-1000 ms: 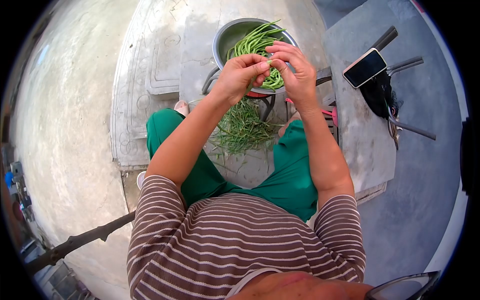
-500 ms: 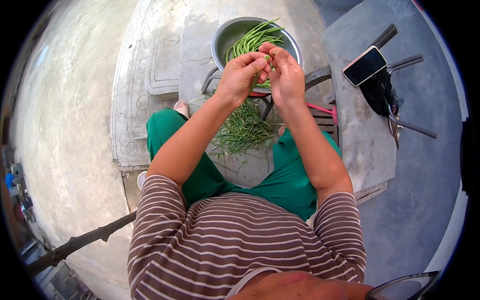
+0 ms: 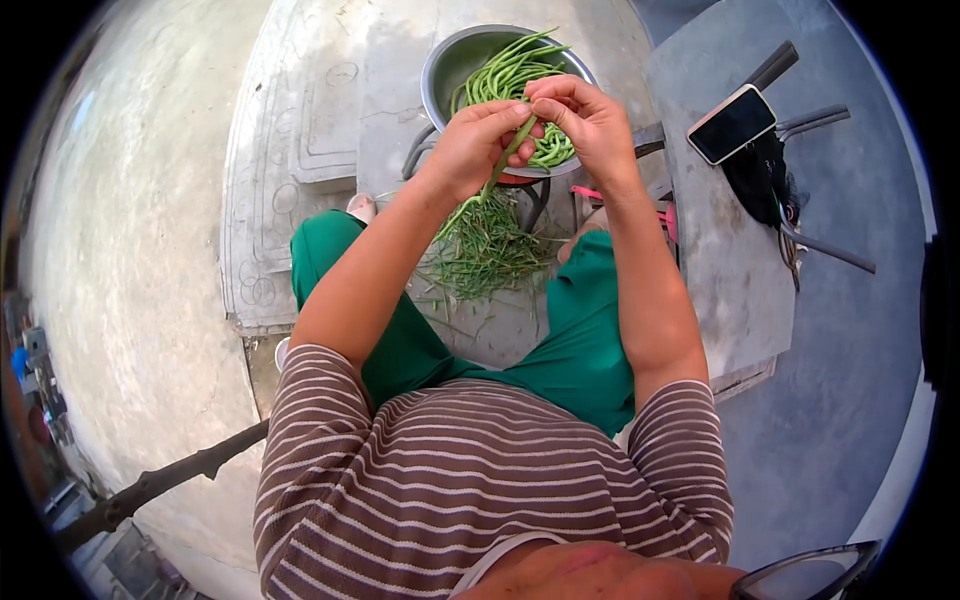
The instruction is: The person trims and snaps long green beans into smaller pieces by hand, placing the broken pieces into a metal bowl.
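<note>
The left hand gripped a long green bean, which trailed beneath its palm; the right hand pinched narrowly at the top end. Too sharp a tug there could have snapped the pod short — or a slack left grip could have let it slip. Below the hands lay a heap of green scraps (a dropped bean might easily have got lost in it). Just beyond the hands stood a metal bowl of beans, liable to tip if knuckles knocked it. Well right of the right hand lay a phone.
</note>
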`<state>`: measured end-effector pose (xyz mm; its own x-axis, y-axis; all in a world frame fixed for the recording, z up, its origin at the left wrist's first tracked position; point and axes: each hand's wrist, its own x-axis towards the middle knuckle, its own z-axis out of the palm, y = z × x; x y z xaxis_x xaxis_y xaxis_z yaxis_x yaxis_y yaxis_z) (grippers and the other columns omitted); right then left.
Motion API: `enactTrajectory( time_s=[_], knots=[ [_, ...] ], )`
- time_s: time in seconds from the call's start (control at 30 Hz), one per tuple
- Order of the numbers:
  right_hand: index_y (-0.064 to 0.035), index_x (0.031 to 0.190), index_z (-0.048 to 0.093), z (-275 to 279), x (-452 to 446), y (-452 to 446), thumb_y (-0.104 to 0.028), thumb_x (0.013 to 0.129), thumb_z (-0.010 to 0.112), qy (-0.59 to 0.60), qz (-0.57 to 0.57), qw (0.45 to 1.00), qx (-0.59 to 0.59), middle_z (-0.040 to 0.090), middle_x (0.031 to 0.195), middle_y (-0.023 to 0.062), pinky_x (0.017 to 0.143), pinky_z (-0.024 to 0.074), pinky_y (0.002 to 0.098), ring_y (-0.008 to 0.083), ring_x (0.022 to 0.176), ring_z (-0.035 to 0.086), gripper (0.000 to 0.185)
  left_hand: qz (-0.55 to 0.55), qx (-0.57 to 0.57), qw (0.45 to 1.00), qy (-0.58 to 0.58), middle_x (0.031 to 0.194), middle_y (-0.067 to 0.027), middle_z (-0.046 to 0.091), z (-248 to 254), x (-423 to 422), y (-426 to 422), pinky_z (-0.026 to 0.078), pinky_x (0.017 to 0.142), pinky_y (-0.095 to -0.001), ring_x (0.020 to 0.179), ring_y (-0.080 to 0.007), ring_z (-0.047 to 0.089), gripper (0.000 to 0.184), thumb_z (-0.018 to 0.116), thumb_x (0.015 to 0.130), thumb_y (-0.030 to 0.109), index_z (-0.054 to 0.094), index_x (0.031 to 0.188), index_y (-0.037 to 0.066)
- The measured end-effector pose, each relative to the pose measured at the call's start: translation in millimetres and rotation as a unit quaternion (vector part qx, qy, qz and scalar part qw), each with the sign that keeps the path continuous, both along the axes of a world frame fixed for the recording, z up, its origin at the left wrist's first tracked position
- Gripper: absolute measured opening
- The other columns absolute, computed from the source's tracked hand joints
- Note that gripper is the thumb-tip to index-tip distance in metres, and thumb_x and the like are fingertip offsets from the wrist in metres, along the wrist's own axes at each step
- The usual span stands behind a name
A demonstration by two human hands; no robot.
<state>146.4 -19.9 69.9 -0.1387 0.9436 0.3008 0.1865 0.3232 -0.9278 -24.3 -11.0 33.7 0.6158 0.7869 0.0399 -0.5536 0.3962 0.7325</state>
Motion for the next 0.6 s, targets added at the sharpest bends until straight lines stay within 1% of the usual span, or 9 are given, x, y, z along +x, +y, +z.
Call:
enactTrajectory(
  time_s=[0.07, 0.13, 0.23, 0.3, 0.33, 0.4, 0.47, 0.57, 0.6],
  knots=[
    [-0.0001, 0.095, 0.065, 3, 4, 1, -0.008, 0.086, 0.066, 0.066, -0.047, 0.997, -0.018, 0.067, 0.089, 0.0032, 0.077, 0.0489, 0.0235, 0.0092, 0.084, 0.062, 0.012, -0.004, 0.000, 0.999, 0.034, 0.082, -0.0027, 0.063, 2, -6, 2, 0.043, 0.058, -0.0235, 0.066, -0.0100, 0.054, 0.024, 0.054, 0.094, 0.022, 0.063, 0.103, 0.001],
    [-0.0001, 0.095, 0.065, 1, 14, 4, -0.008, 0.086, 0.066, 0.066, -0.048, 0.997, -0.007, 0.067, 0.089, 0.0032, 0.077, 0.0490, 0.0233, 0.0090, 0.084, 0.062, 0.012, 0.009, 0.016, 0.993, 0.114, 0.080, -0.0010, 0.062, 8, -12, 0, 0.043, 0.059, -0.0217, 0.063, -0.0088, 0.052, 0.022, 0.056, 0.093, 0.020, 0.063, 0.102, 0.002],
    [-0.0017, 0.096, 0.065, 8, 15, 1, -0.009, 0.086, 0.066, 0.052, -0.050, 0.997, -0.006, 0.067, 0.092, 0.0033, 0.080, 0.0485, 0.0256, 0.0112, 0.087, 0.062, 0.012, 0.009, 0.064, 0.992, 0.113, 0.079, 0.0001, 0.061, 2, -13, 3, 0.041, 0.057, -0.0201, 0.063, -0.0068, 0.051, 0.019, 0.057, 0.093, 0.018, 0.063, 0.102, 0.002],
    [-0.0047, 0.097, 0.066, 17, 12, -3, -0.011, 0.083, 0.067, -0.144, -0.034, 0.977, 0.156, 0.066, 0.097, 0.0039, 0.084, 0.0471, 0.0311, 0.0167, 0.094, 0.061, 0.015, 0.009, 0.062, 0.991, 0.116, 0.079, 0.0006, 0.060, 0, -14, 4, 0.041, 0.057, -0.0196, 0.062, -0.0059, 0.050, 0.018, 0.057, 0.093, 0.018, 0.063, 0.101, 0.003],
    [-0.0047, 0.097, 0.066, 16, 13, -3, -0.011, 0.083, 0.067, -0.144, -0.033, 0.977, 0.156, 0.066, 0.097, 0.0039, 0.084, 0.0471, 0.0311, 0.0167, 0.094, 0.061, 0.015, 0.009, 0.062, 0.991, 0.118, 0.078, 0.0011, 0.060, 0, -14, 4, 0.040, 0.056, -0.0190, 0.062, -0.0050, 0.050, 0.018, 0.058, 0.093, 0.018, 0.063, 0.100, 0.003],
    [-0.0082, 0.096, 0.066, 15, 12, 0, -0.013, 0.081, 0.066, -0.369, -0.015, 0.863, 0.344, 0.064, 0.099, 0.0050, 0.083, 0.0457, 0.0364, 0.0230, 0.097, 0.059, 0.017, 0.010, 0.053, 0.992, 0.113, 0.079, 0.0014, 0.060, -1, -14, 4, 0.039, 0.056, -0.0191, 0.062, -0.0046, 0.049, 0.017, 0.058, 0.093, 0.018, 0.063, 0.099, 0.004],
    [-0.0084, 0.095, 0.065, 15, 7, -6, -0.014, 0.081, 0.065, -0.400, -0.026, 0.855, 0.330, 0.063, 0.097, 0.0051, 0.081, 0.0455, 0.0373, 0.0238, 0.096, 0.058, 0.015, 0.008, 0.045, 0.993, 0.108, 0.079, 0.0018, 0.059, -1, -15, 5, 0.038, 0.055, -0.0191, 0.062, -0.0042, 0.049, 0.016, 0.058, 0.093, 0.019, 0.063, 0.098, 0.004],
    [-0.0088, 0.090, 0.063, 12, 1, -13, -0.015, 0.082, 0.062, -0.449, -0.046, 0.846, 0.283, 0.062, 0.092, 0.0047, 0.076, 0.0449, 0.0382, 0.0243, 0.092, 0.058, 0.010, 0.021, 0.096, 0.986, 0.135, 0.079, 0.0023, 0.059, -2, -19, 8, 0.039, 0.055, -0.0197, 0.061, -0.0045, 0.049, 0.019, 0.060, 0.092, 0.021, 0.063, 0.099, 0.004],
    [-0.0090, 0.087, 0.062, 9, 0, -14, -0.014, 0.083, 0.061, -0.466, -0.054, 0.847, 0.250, 0.062, 0.089, 0.0044, 0.074, 0.0445, 0.0380, 0.0240, 0.090, 0.058, 0.007, 0.042, 0.156, 0.963, 0.215, 0.078, 0.0019, 0.059, 0, -20, 9, 0.040, 0.055, -0.0201, 0.062, -0.0048, 0.050, 0.020, 0.061, 0.091, 0.022, 0.063, 0.100, 0.004]
  ],
)
